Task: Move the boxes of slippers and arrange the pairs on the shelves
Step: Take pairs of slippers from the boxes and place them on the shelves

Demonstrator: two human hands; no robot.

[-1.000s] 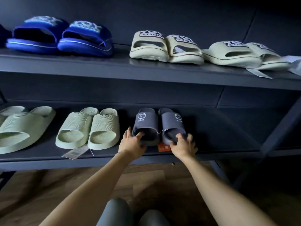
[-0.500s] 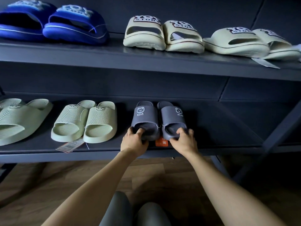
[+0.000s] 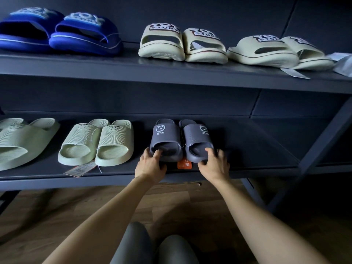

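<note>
A pair of dark grey "BEAR" slippers sits side by side on the lower shelf [image 3: 247, 149], heels toward me. My left hand [image 3: 151, 165] grips the heel end of the left grey slipper [image 3: 165, 137], thumb inside its opening. The heel end of the right grey slipper [image 3: 197, 139] is held the same way by my right hand [image 3: 214, 164]. An orange tag [image 3: 184, 162] lies between the two heels.
Two pale green pairs [image 3: 99, 141] [image 3: 17, 140] stand left of the grey pair, with a price tag [image 3: 80, 169] at the shelf edge. The upper shelf [image 3: 171, 70] carries a blue pair [image 3: 62, 31] and two cream pairs [image 3: 181, 43] [image 3: 276, 51]. A slanted shelf brace [image 3: 320, 147] rises at right. Wooden floor lies below.
The grey pair has slid slightly deeper onto the lower shelf under both hands, which keep their hold on the heels. The view shifted a little.
</note>
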